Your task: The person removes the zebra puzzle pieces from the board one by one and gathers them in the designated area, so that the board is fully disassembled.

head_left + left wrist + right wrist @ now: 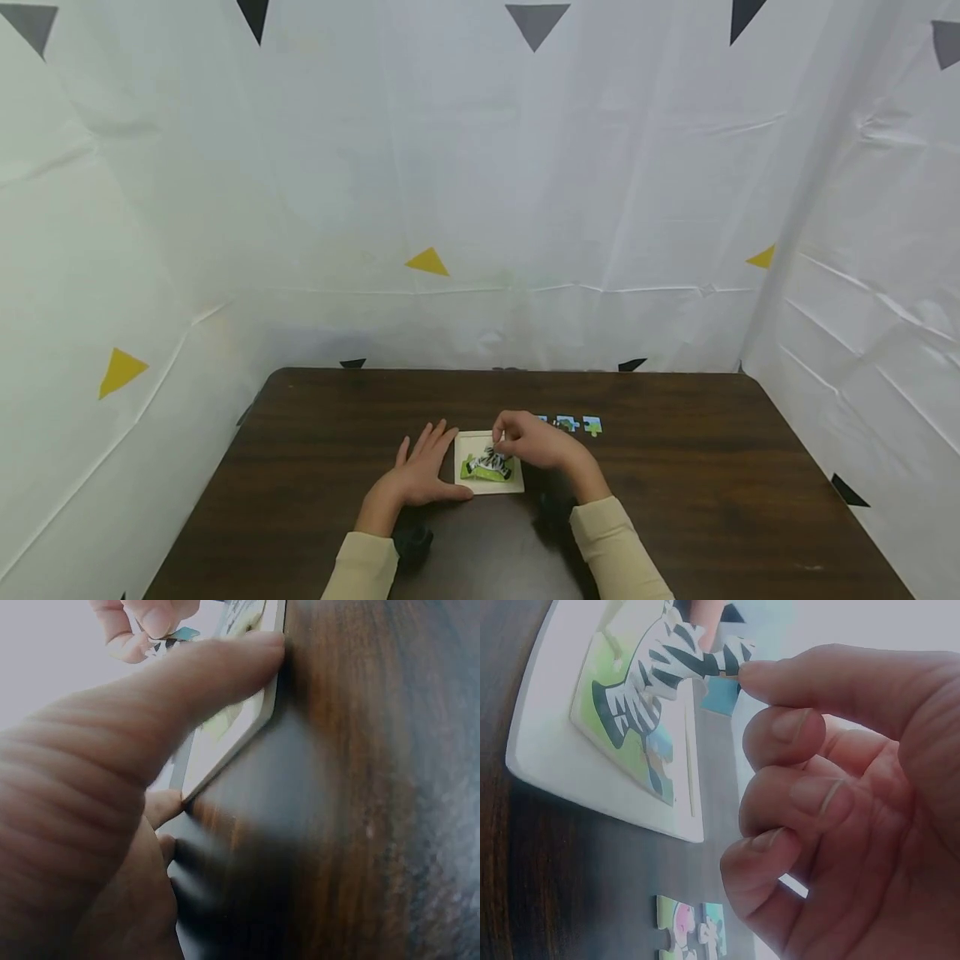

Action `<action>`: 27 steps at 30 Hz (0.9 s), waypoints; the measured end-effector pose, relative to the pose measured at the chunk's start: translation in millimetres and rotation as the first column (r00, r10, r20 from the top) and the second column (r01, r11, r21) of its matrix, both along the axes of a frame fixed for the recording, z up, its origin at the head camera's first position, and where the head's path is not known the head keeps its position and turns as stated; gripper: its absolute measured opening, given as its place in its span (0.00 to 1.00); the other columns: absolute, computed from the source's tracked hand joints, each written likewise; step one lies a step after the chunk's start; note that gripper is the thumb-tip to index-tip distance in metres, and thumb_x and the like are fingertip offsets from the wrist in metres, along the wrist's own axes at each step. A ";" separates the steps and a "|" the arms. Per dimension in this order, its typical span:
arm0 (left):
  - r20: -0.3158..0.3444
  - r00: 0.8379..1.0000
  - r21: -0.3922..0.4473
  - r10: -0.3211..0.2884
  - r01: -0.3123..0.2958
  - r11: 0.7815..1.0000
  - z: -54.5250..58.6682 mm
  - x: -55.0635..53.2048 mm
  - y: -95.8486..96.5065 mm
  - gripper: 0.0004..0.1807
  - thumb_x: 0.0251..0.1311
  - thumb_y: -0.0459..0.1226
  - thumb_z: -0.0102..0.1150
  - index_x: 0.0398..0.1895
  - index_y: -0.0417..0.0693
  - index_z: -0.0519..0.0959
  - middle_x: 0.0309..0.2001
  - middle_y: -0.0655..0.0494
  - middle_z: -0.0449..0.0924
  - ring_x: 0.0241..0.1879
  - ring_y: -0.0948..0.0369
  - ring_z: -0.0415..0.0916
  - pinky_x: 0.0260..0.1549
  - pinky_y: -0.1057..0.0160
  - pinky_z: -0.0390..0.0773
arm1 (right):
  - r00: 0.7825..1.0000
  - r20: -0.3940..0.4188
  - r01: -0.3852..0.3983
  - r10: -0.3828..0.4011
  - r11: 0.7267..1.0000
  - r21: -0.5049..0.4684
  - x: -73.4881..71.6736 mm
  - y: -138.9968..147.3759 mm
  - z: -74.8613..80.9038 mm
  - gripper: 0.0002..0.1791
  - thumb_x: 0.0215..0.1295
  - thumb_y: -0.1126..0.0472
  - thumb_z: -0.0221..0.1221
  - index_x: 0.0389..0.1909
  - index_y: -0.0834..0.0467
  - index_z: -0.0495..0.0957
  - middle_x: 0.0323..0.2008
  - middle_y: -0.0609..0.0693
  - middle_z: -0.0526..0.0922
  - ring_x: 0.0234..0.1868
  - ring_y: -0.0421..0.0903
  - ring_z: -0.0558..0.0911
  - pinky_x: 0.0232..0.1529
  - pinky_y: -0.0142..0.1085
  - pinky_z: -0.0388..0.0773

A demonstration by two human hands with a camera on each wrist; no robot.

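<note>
A small pale jigsaw tray (pixel 491 490) lies on the table with joined pieces (pixel 622 712) in it, showing green ground and a striped zebra. Between thumb and index finger, my right hand (pixel 536 440) pinches a jigsaw piece (pixel 721 694) with zebra stripes and a blue patch. That piece is raised at a tilt over the tray's right part; whether it touches the others I cannot tell. My left hand (pixel 420 477) is spread along the tray's left side. Its thumb (pixel 225 664) rests on the near edge, and the other fingers stretch out straight toward the far left corner.
Several loose jigsaw pieces (pixel 592 426) lie in a row beyond my right hand, some partly hidden by it. Dark brown wood makes up the table (pixel 675 483). White sheets (pixel 480 167) with coloured triangles hang behind and at both sides.
</note>
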State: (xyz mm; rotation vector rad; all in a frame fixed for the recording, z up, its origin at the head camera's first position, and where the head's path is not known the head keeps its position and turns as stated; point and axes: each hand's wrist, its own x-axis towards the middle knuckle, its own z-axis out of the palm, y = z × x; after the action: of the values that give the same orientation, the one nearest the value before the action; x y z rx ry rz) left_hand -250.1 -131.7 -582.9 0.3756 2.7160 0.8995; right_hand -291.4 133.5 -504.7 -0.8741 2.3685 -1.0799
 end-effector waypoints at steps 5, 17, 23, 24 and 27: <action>0.012 1.000 -0.006 0.017 -0.017 1.000 1.6 3.5 2.4 0.66 0.53 0.76 0.67 0.89 0.57 0.53 0.90 0.50 0.39 0.89 0.46 0.32 0.81 0.29 0.27 | 1.000 0.000 -0.002 0.002 1.000 0.007 -0.4 -0.6 -3.3 0.04 0.78 0.64 0.60 0.44 0.60 0.81 0.29 0.48 0.78 0.27 0.42 0.70 0.32 0.37 0.70; -0.015 0.995 -0.045 0.095 -0.096 0.994 -7.4 -2.6 9.7 0.51 0.70 0.73 0.49 0.88 0.60 0.56 0.90 0.54 0.41 0.90 0.49 0.33 0.82 0.32 0.27 | 0.998 -0.045 0.038 -0.036 0.999 0.025 0.3 -5.3 -0.3 0.04 0.79 0.63 0.58 0.43 0.58 0.81 0.41 0.50 0.82 0.38 0.46 0.79 0.38 0.40 0.76; -0.007 0.995 -0.061 0.100 -0.101 0.993 -8.7 -2.8 11.7 0.53 0.68 0.75 0.50 0.89 0.60 0.54 0.90 0.54 0.39 0.90 0.49 0.32 0.82 0.31 0.25 | 0.999 -0.038 0.037 -0.036 0.999 0.026 -0.6 -4.9 -1.3 0.03 0.80 0.64 0.58 0.43 0.57 0.80 0.42 0.50 0.83 0.43 0.48 0.80 0.41 0.41 0.77; -0.007 0.995 -0.064 0.101 -0.102 0.993 -8.4 -2.7 12.2 0.53 0.68 0.75 0.49 0.89 0.60 0.54 0.90 0.54 0.39 0.90 0.49 0.32 0.82 0.31 0.25 | 0.999 -0.034 0.036 -0.035 0.999 0.025 -0.8 -4.7 -1.9 0.03 0.80 0.64 0.58 0.44 0.58 0.80 0.42 0.51 0.83 0.42 0.48 0.80 0.40 0.41 0.77; -0.003 0.995 -0.069 0.103 -0.103 0.992 -7.0 -1.7 13.6 0.52 0.70 0.75 0.48 0.89 0.61 0.53 0.90 0.54 0.38 0.90 0.49 0.31 0.81 0.30 0.24 | 0.999 -0.027 0.032 -0.032 0.999 0.018 -1.7 -4.2 -4.1 0.03 0.81 0.64 0.58 0.45 0.58 0.80 0.42 0.51 0.83 0.41 0.46 0.79 0.40 0.41 0.77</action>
State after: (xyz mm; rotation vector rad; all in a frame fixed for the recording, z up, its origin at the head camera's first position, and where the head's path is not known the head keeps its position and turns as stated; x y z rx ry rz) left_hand -251.8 -118.0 -590.0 0.2237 2.7791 0.8290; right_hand -293.1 129.3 -508.8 -0.8519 2.4179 -1.0635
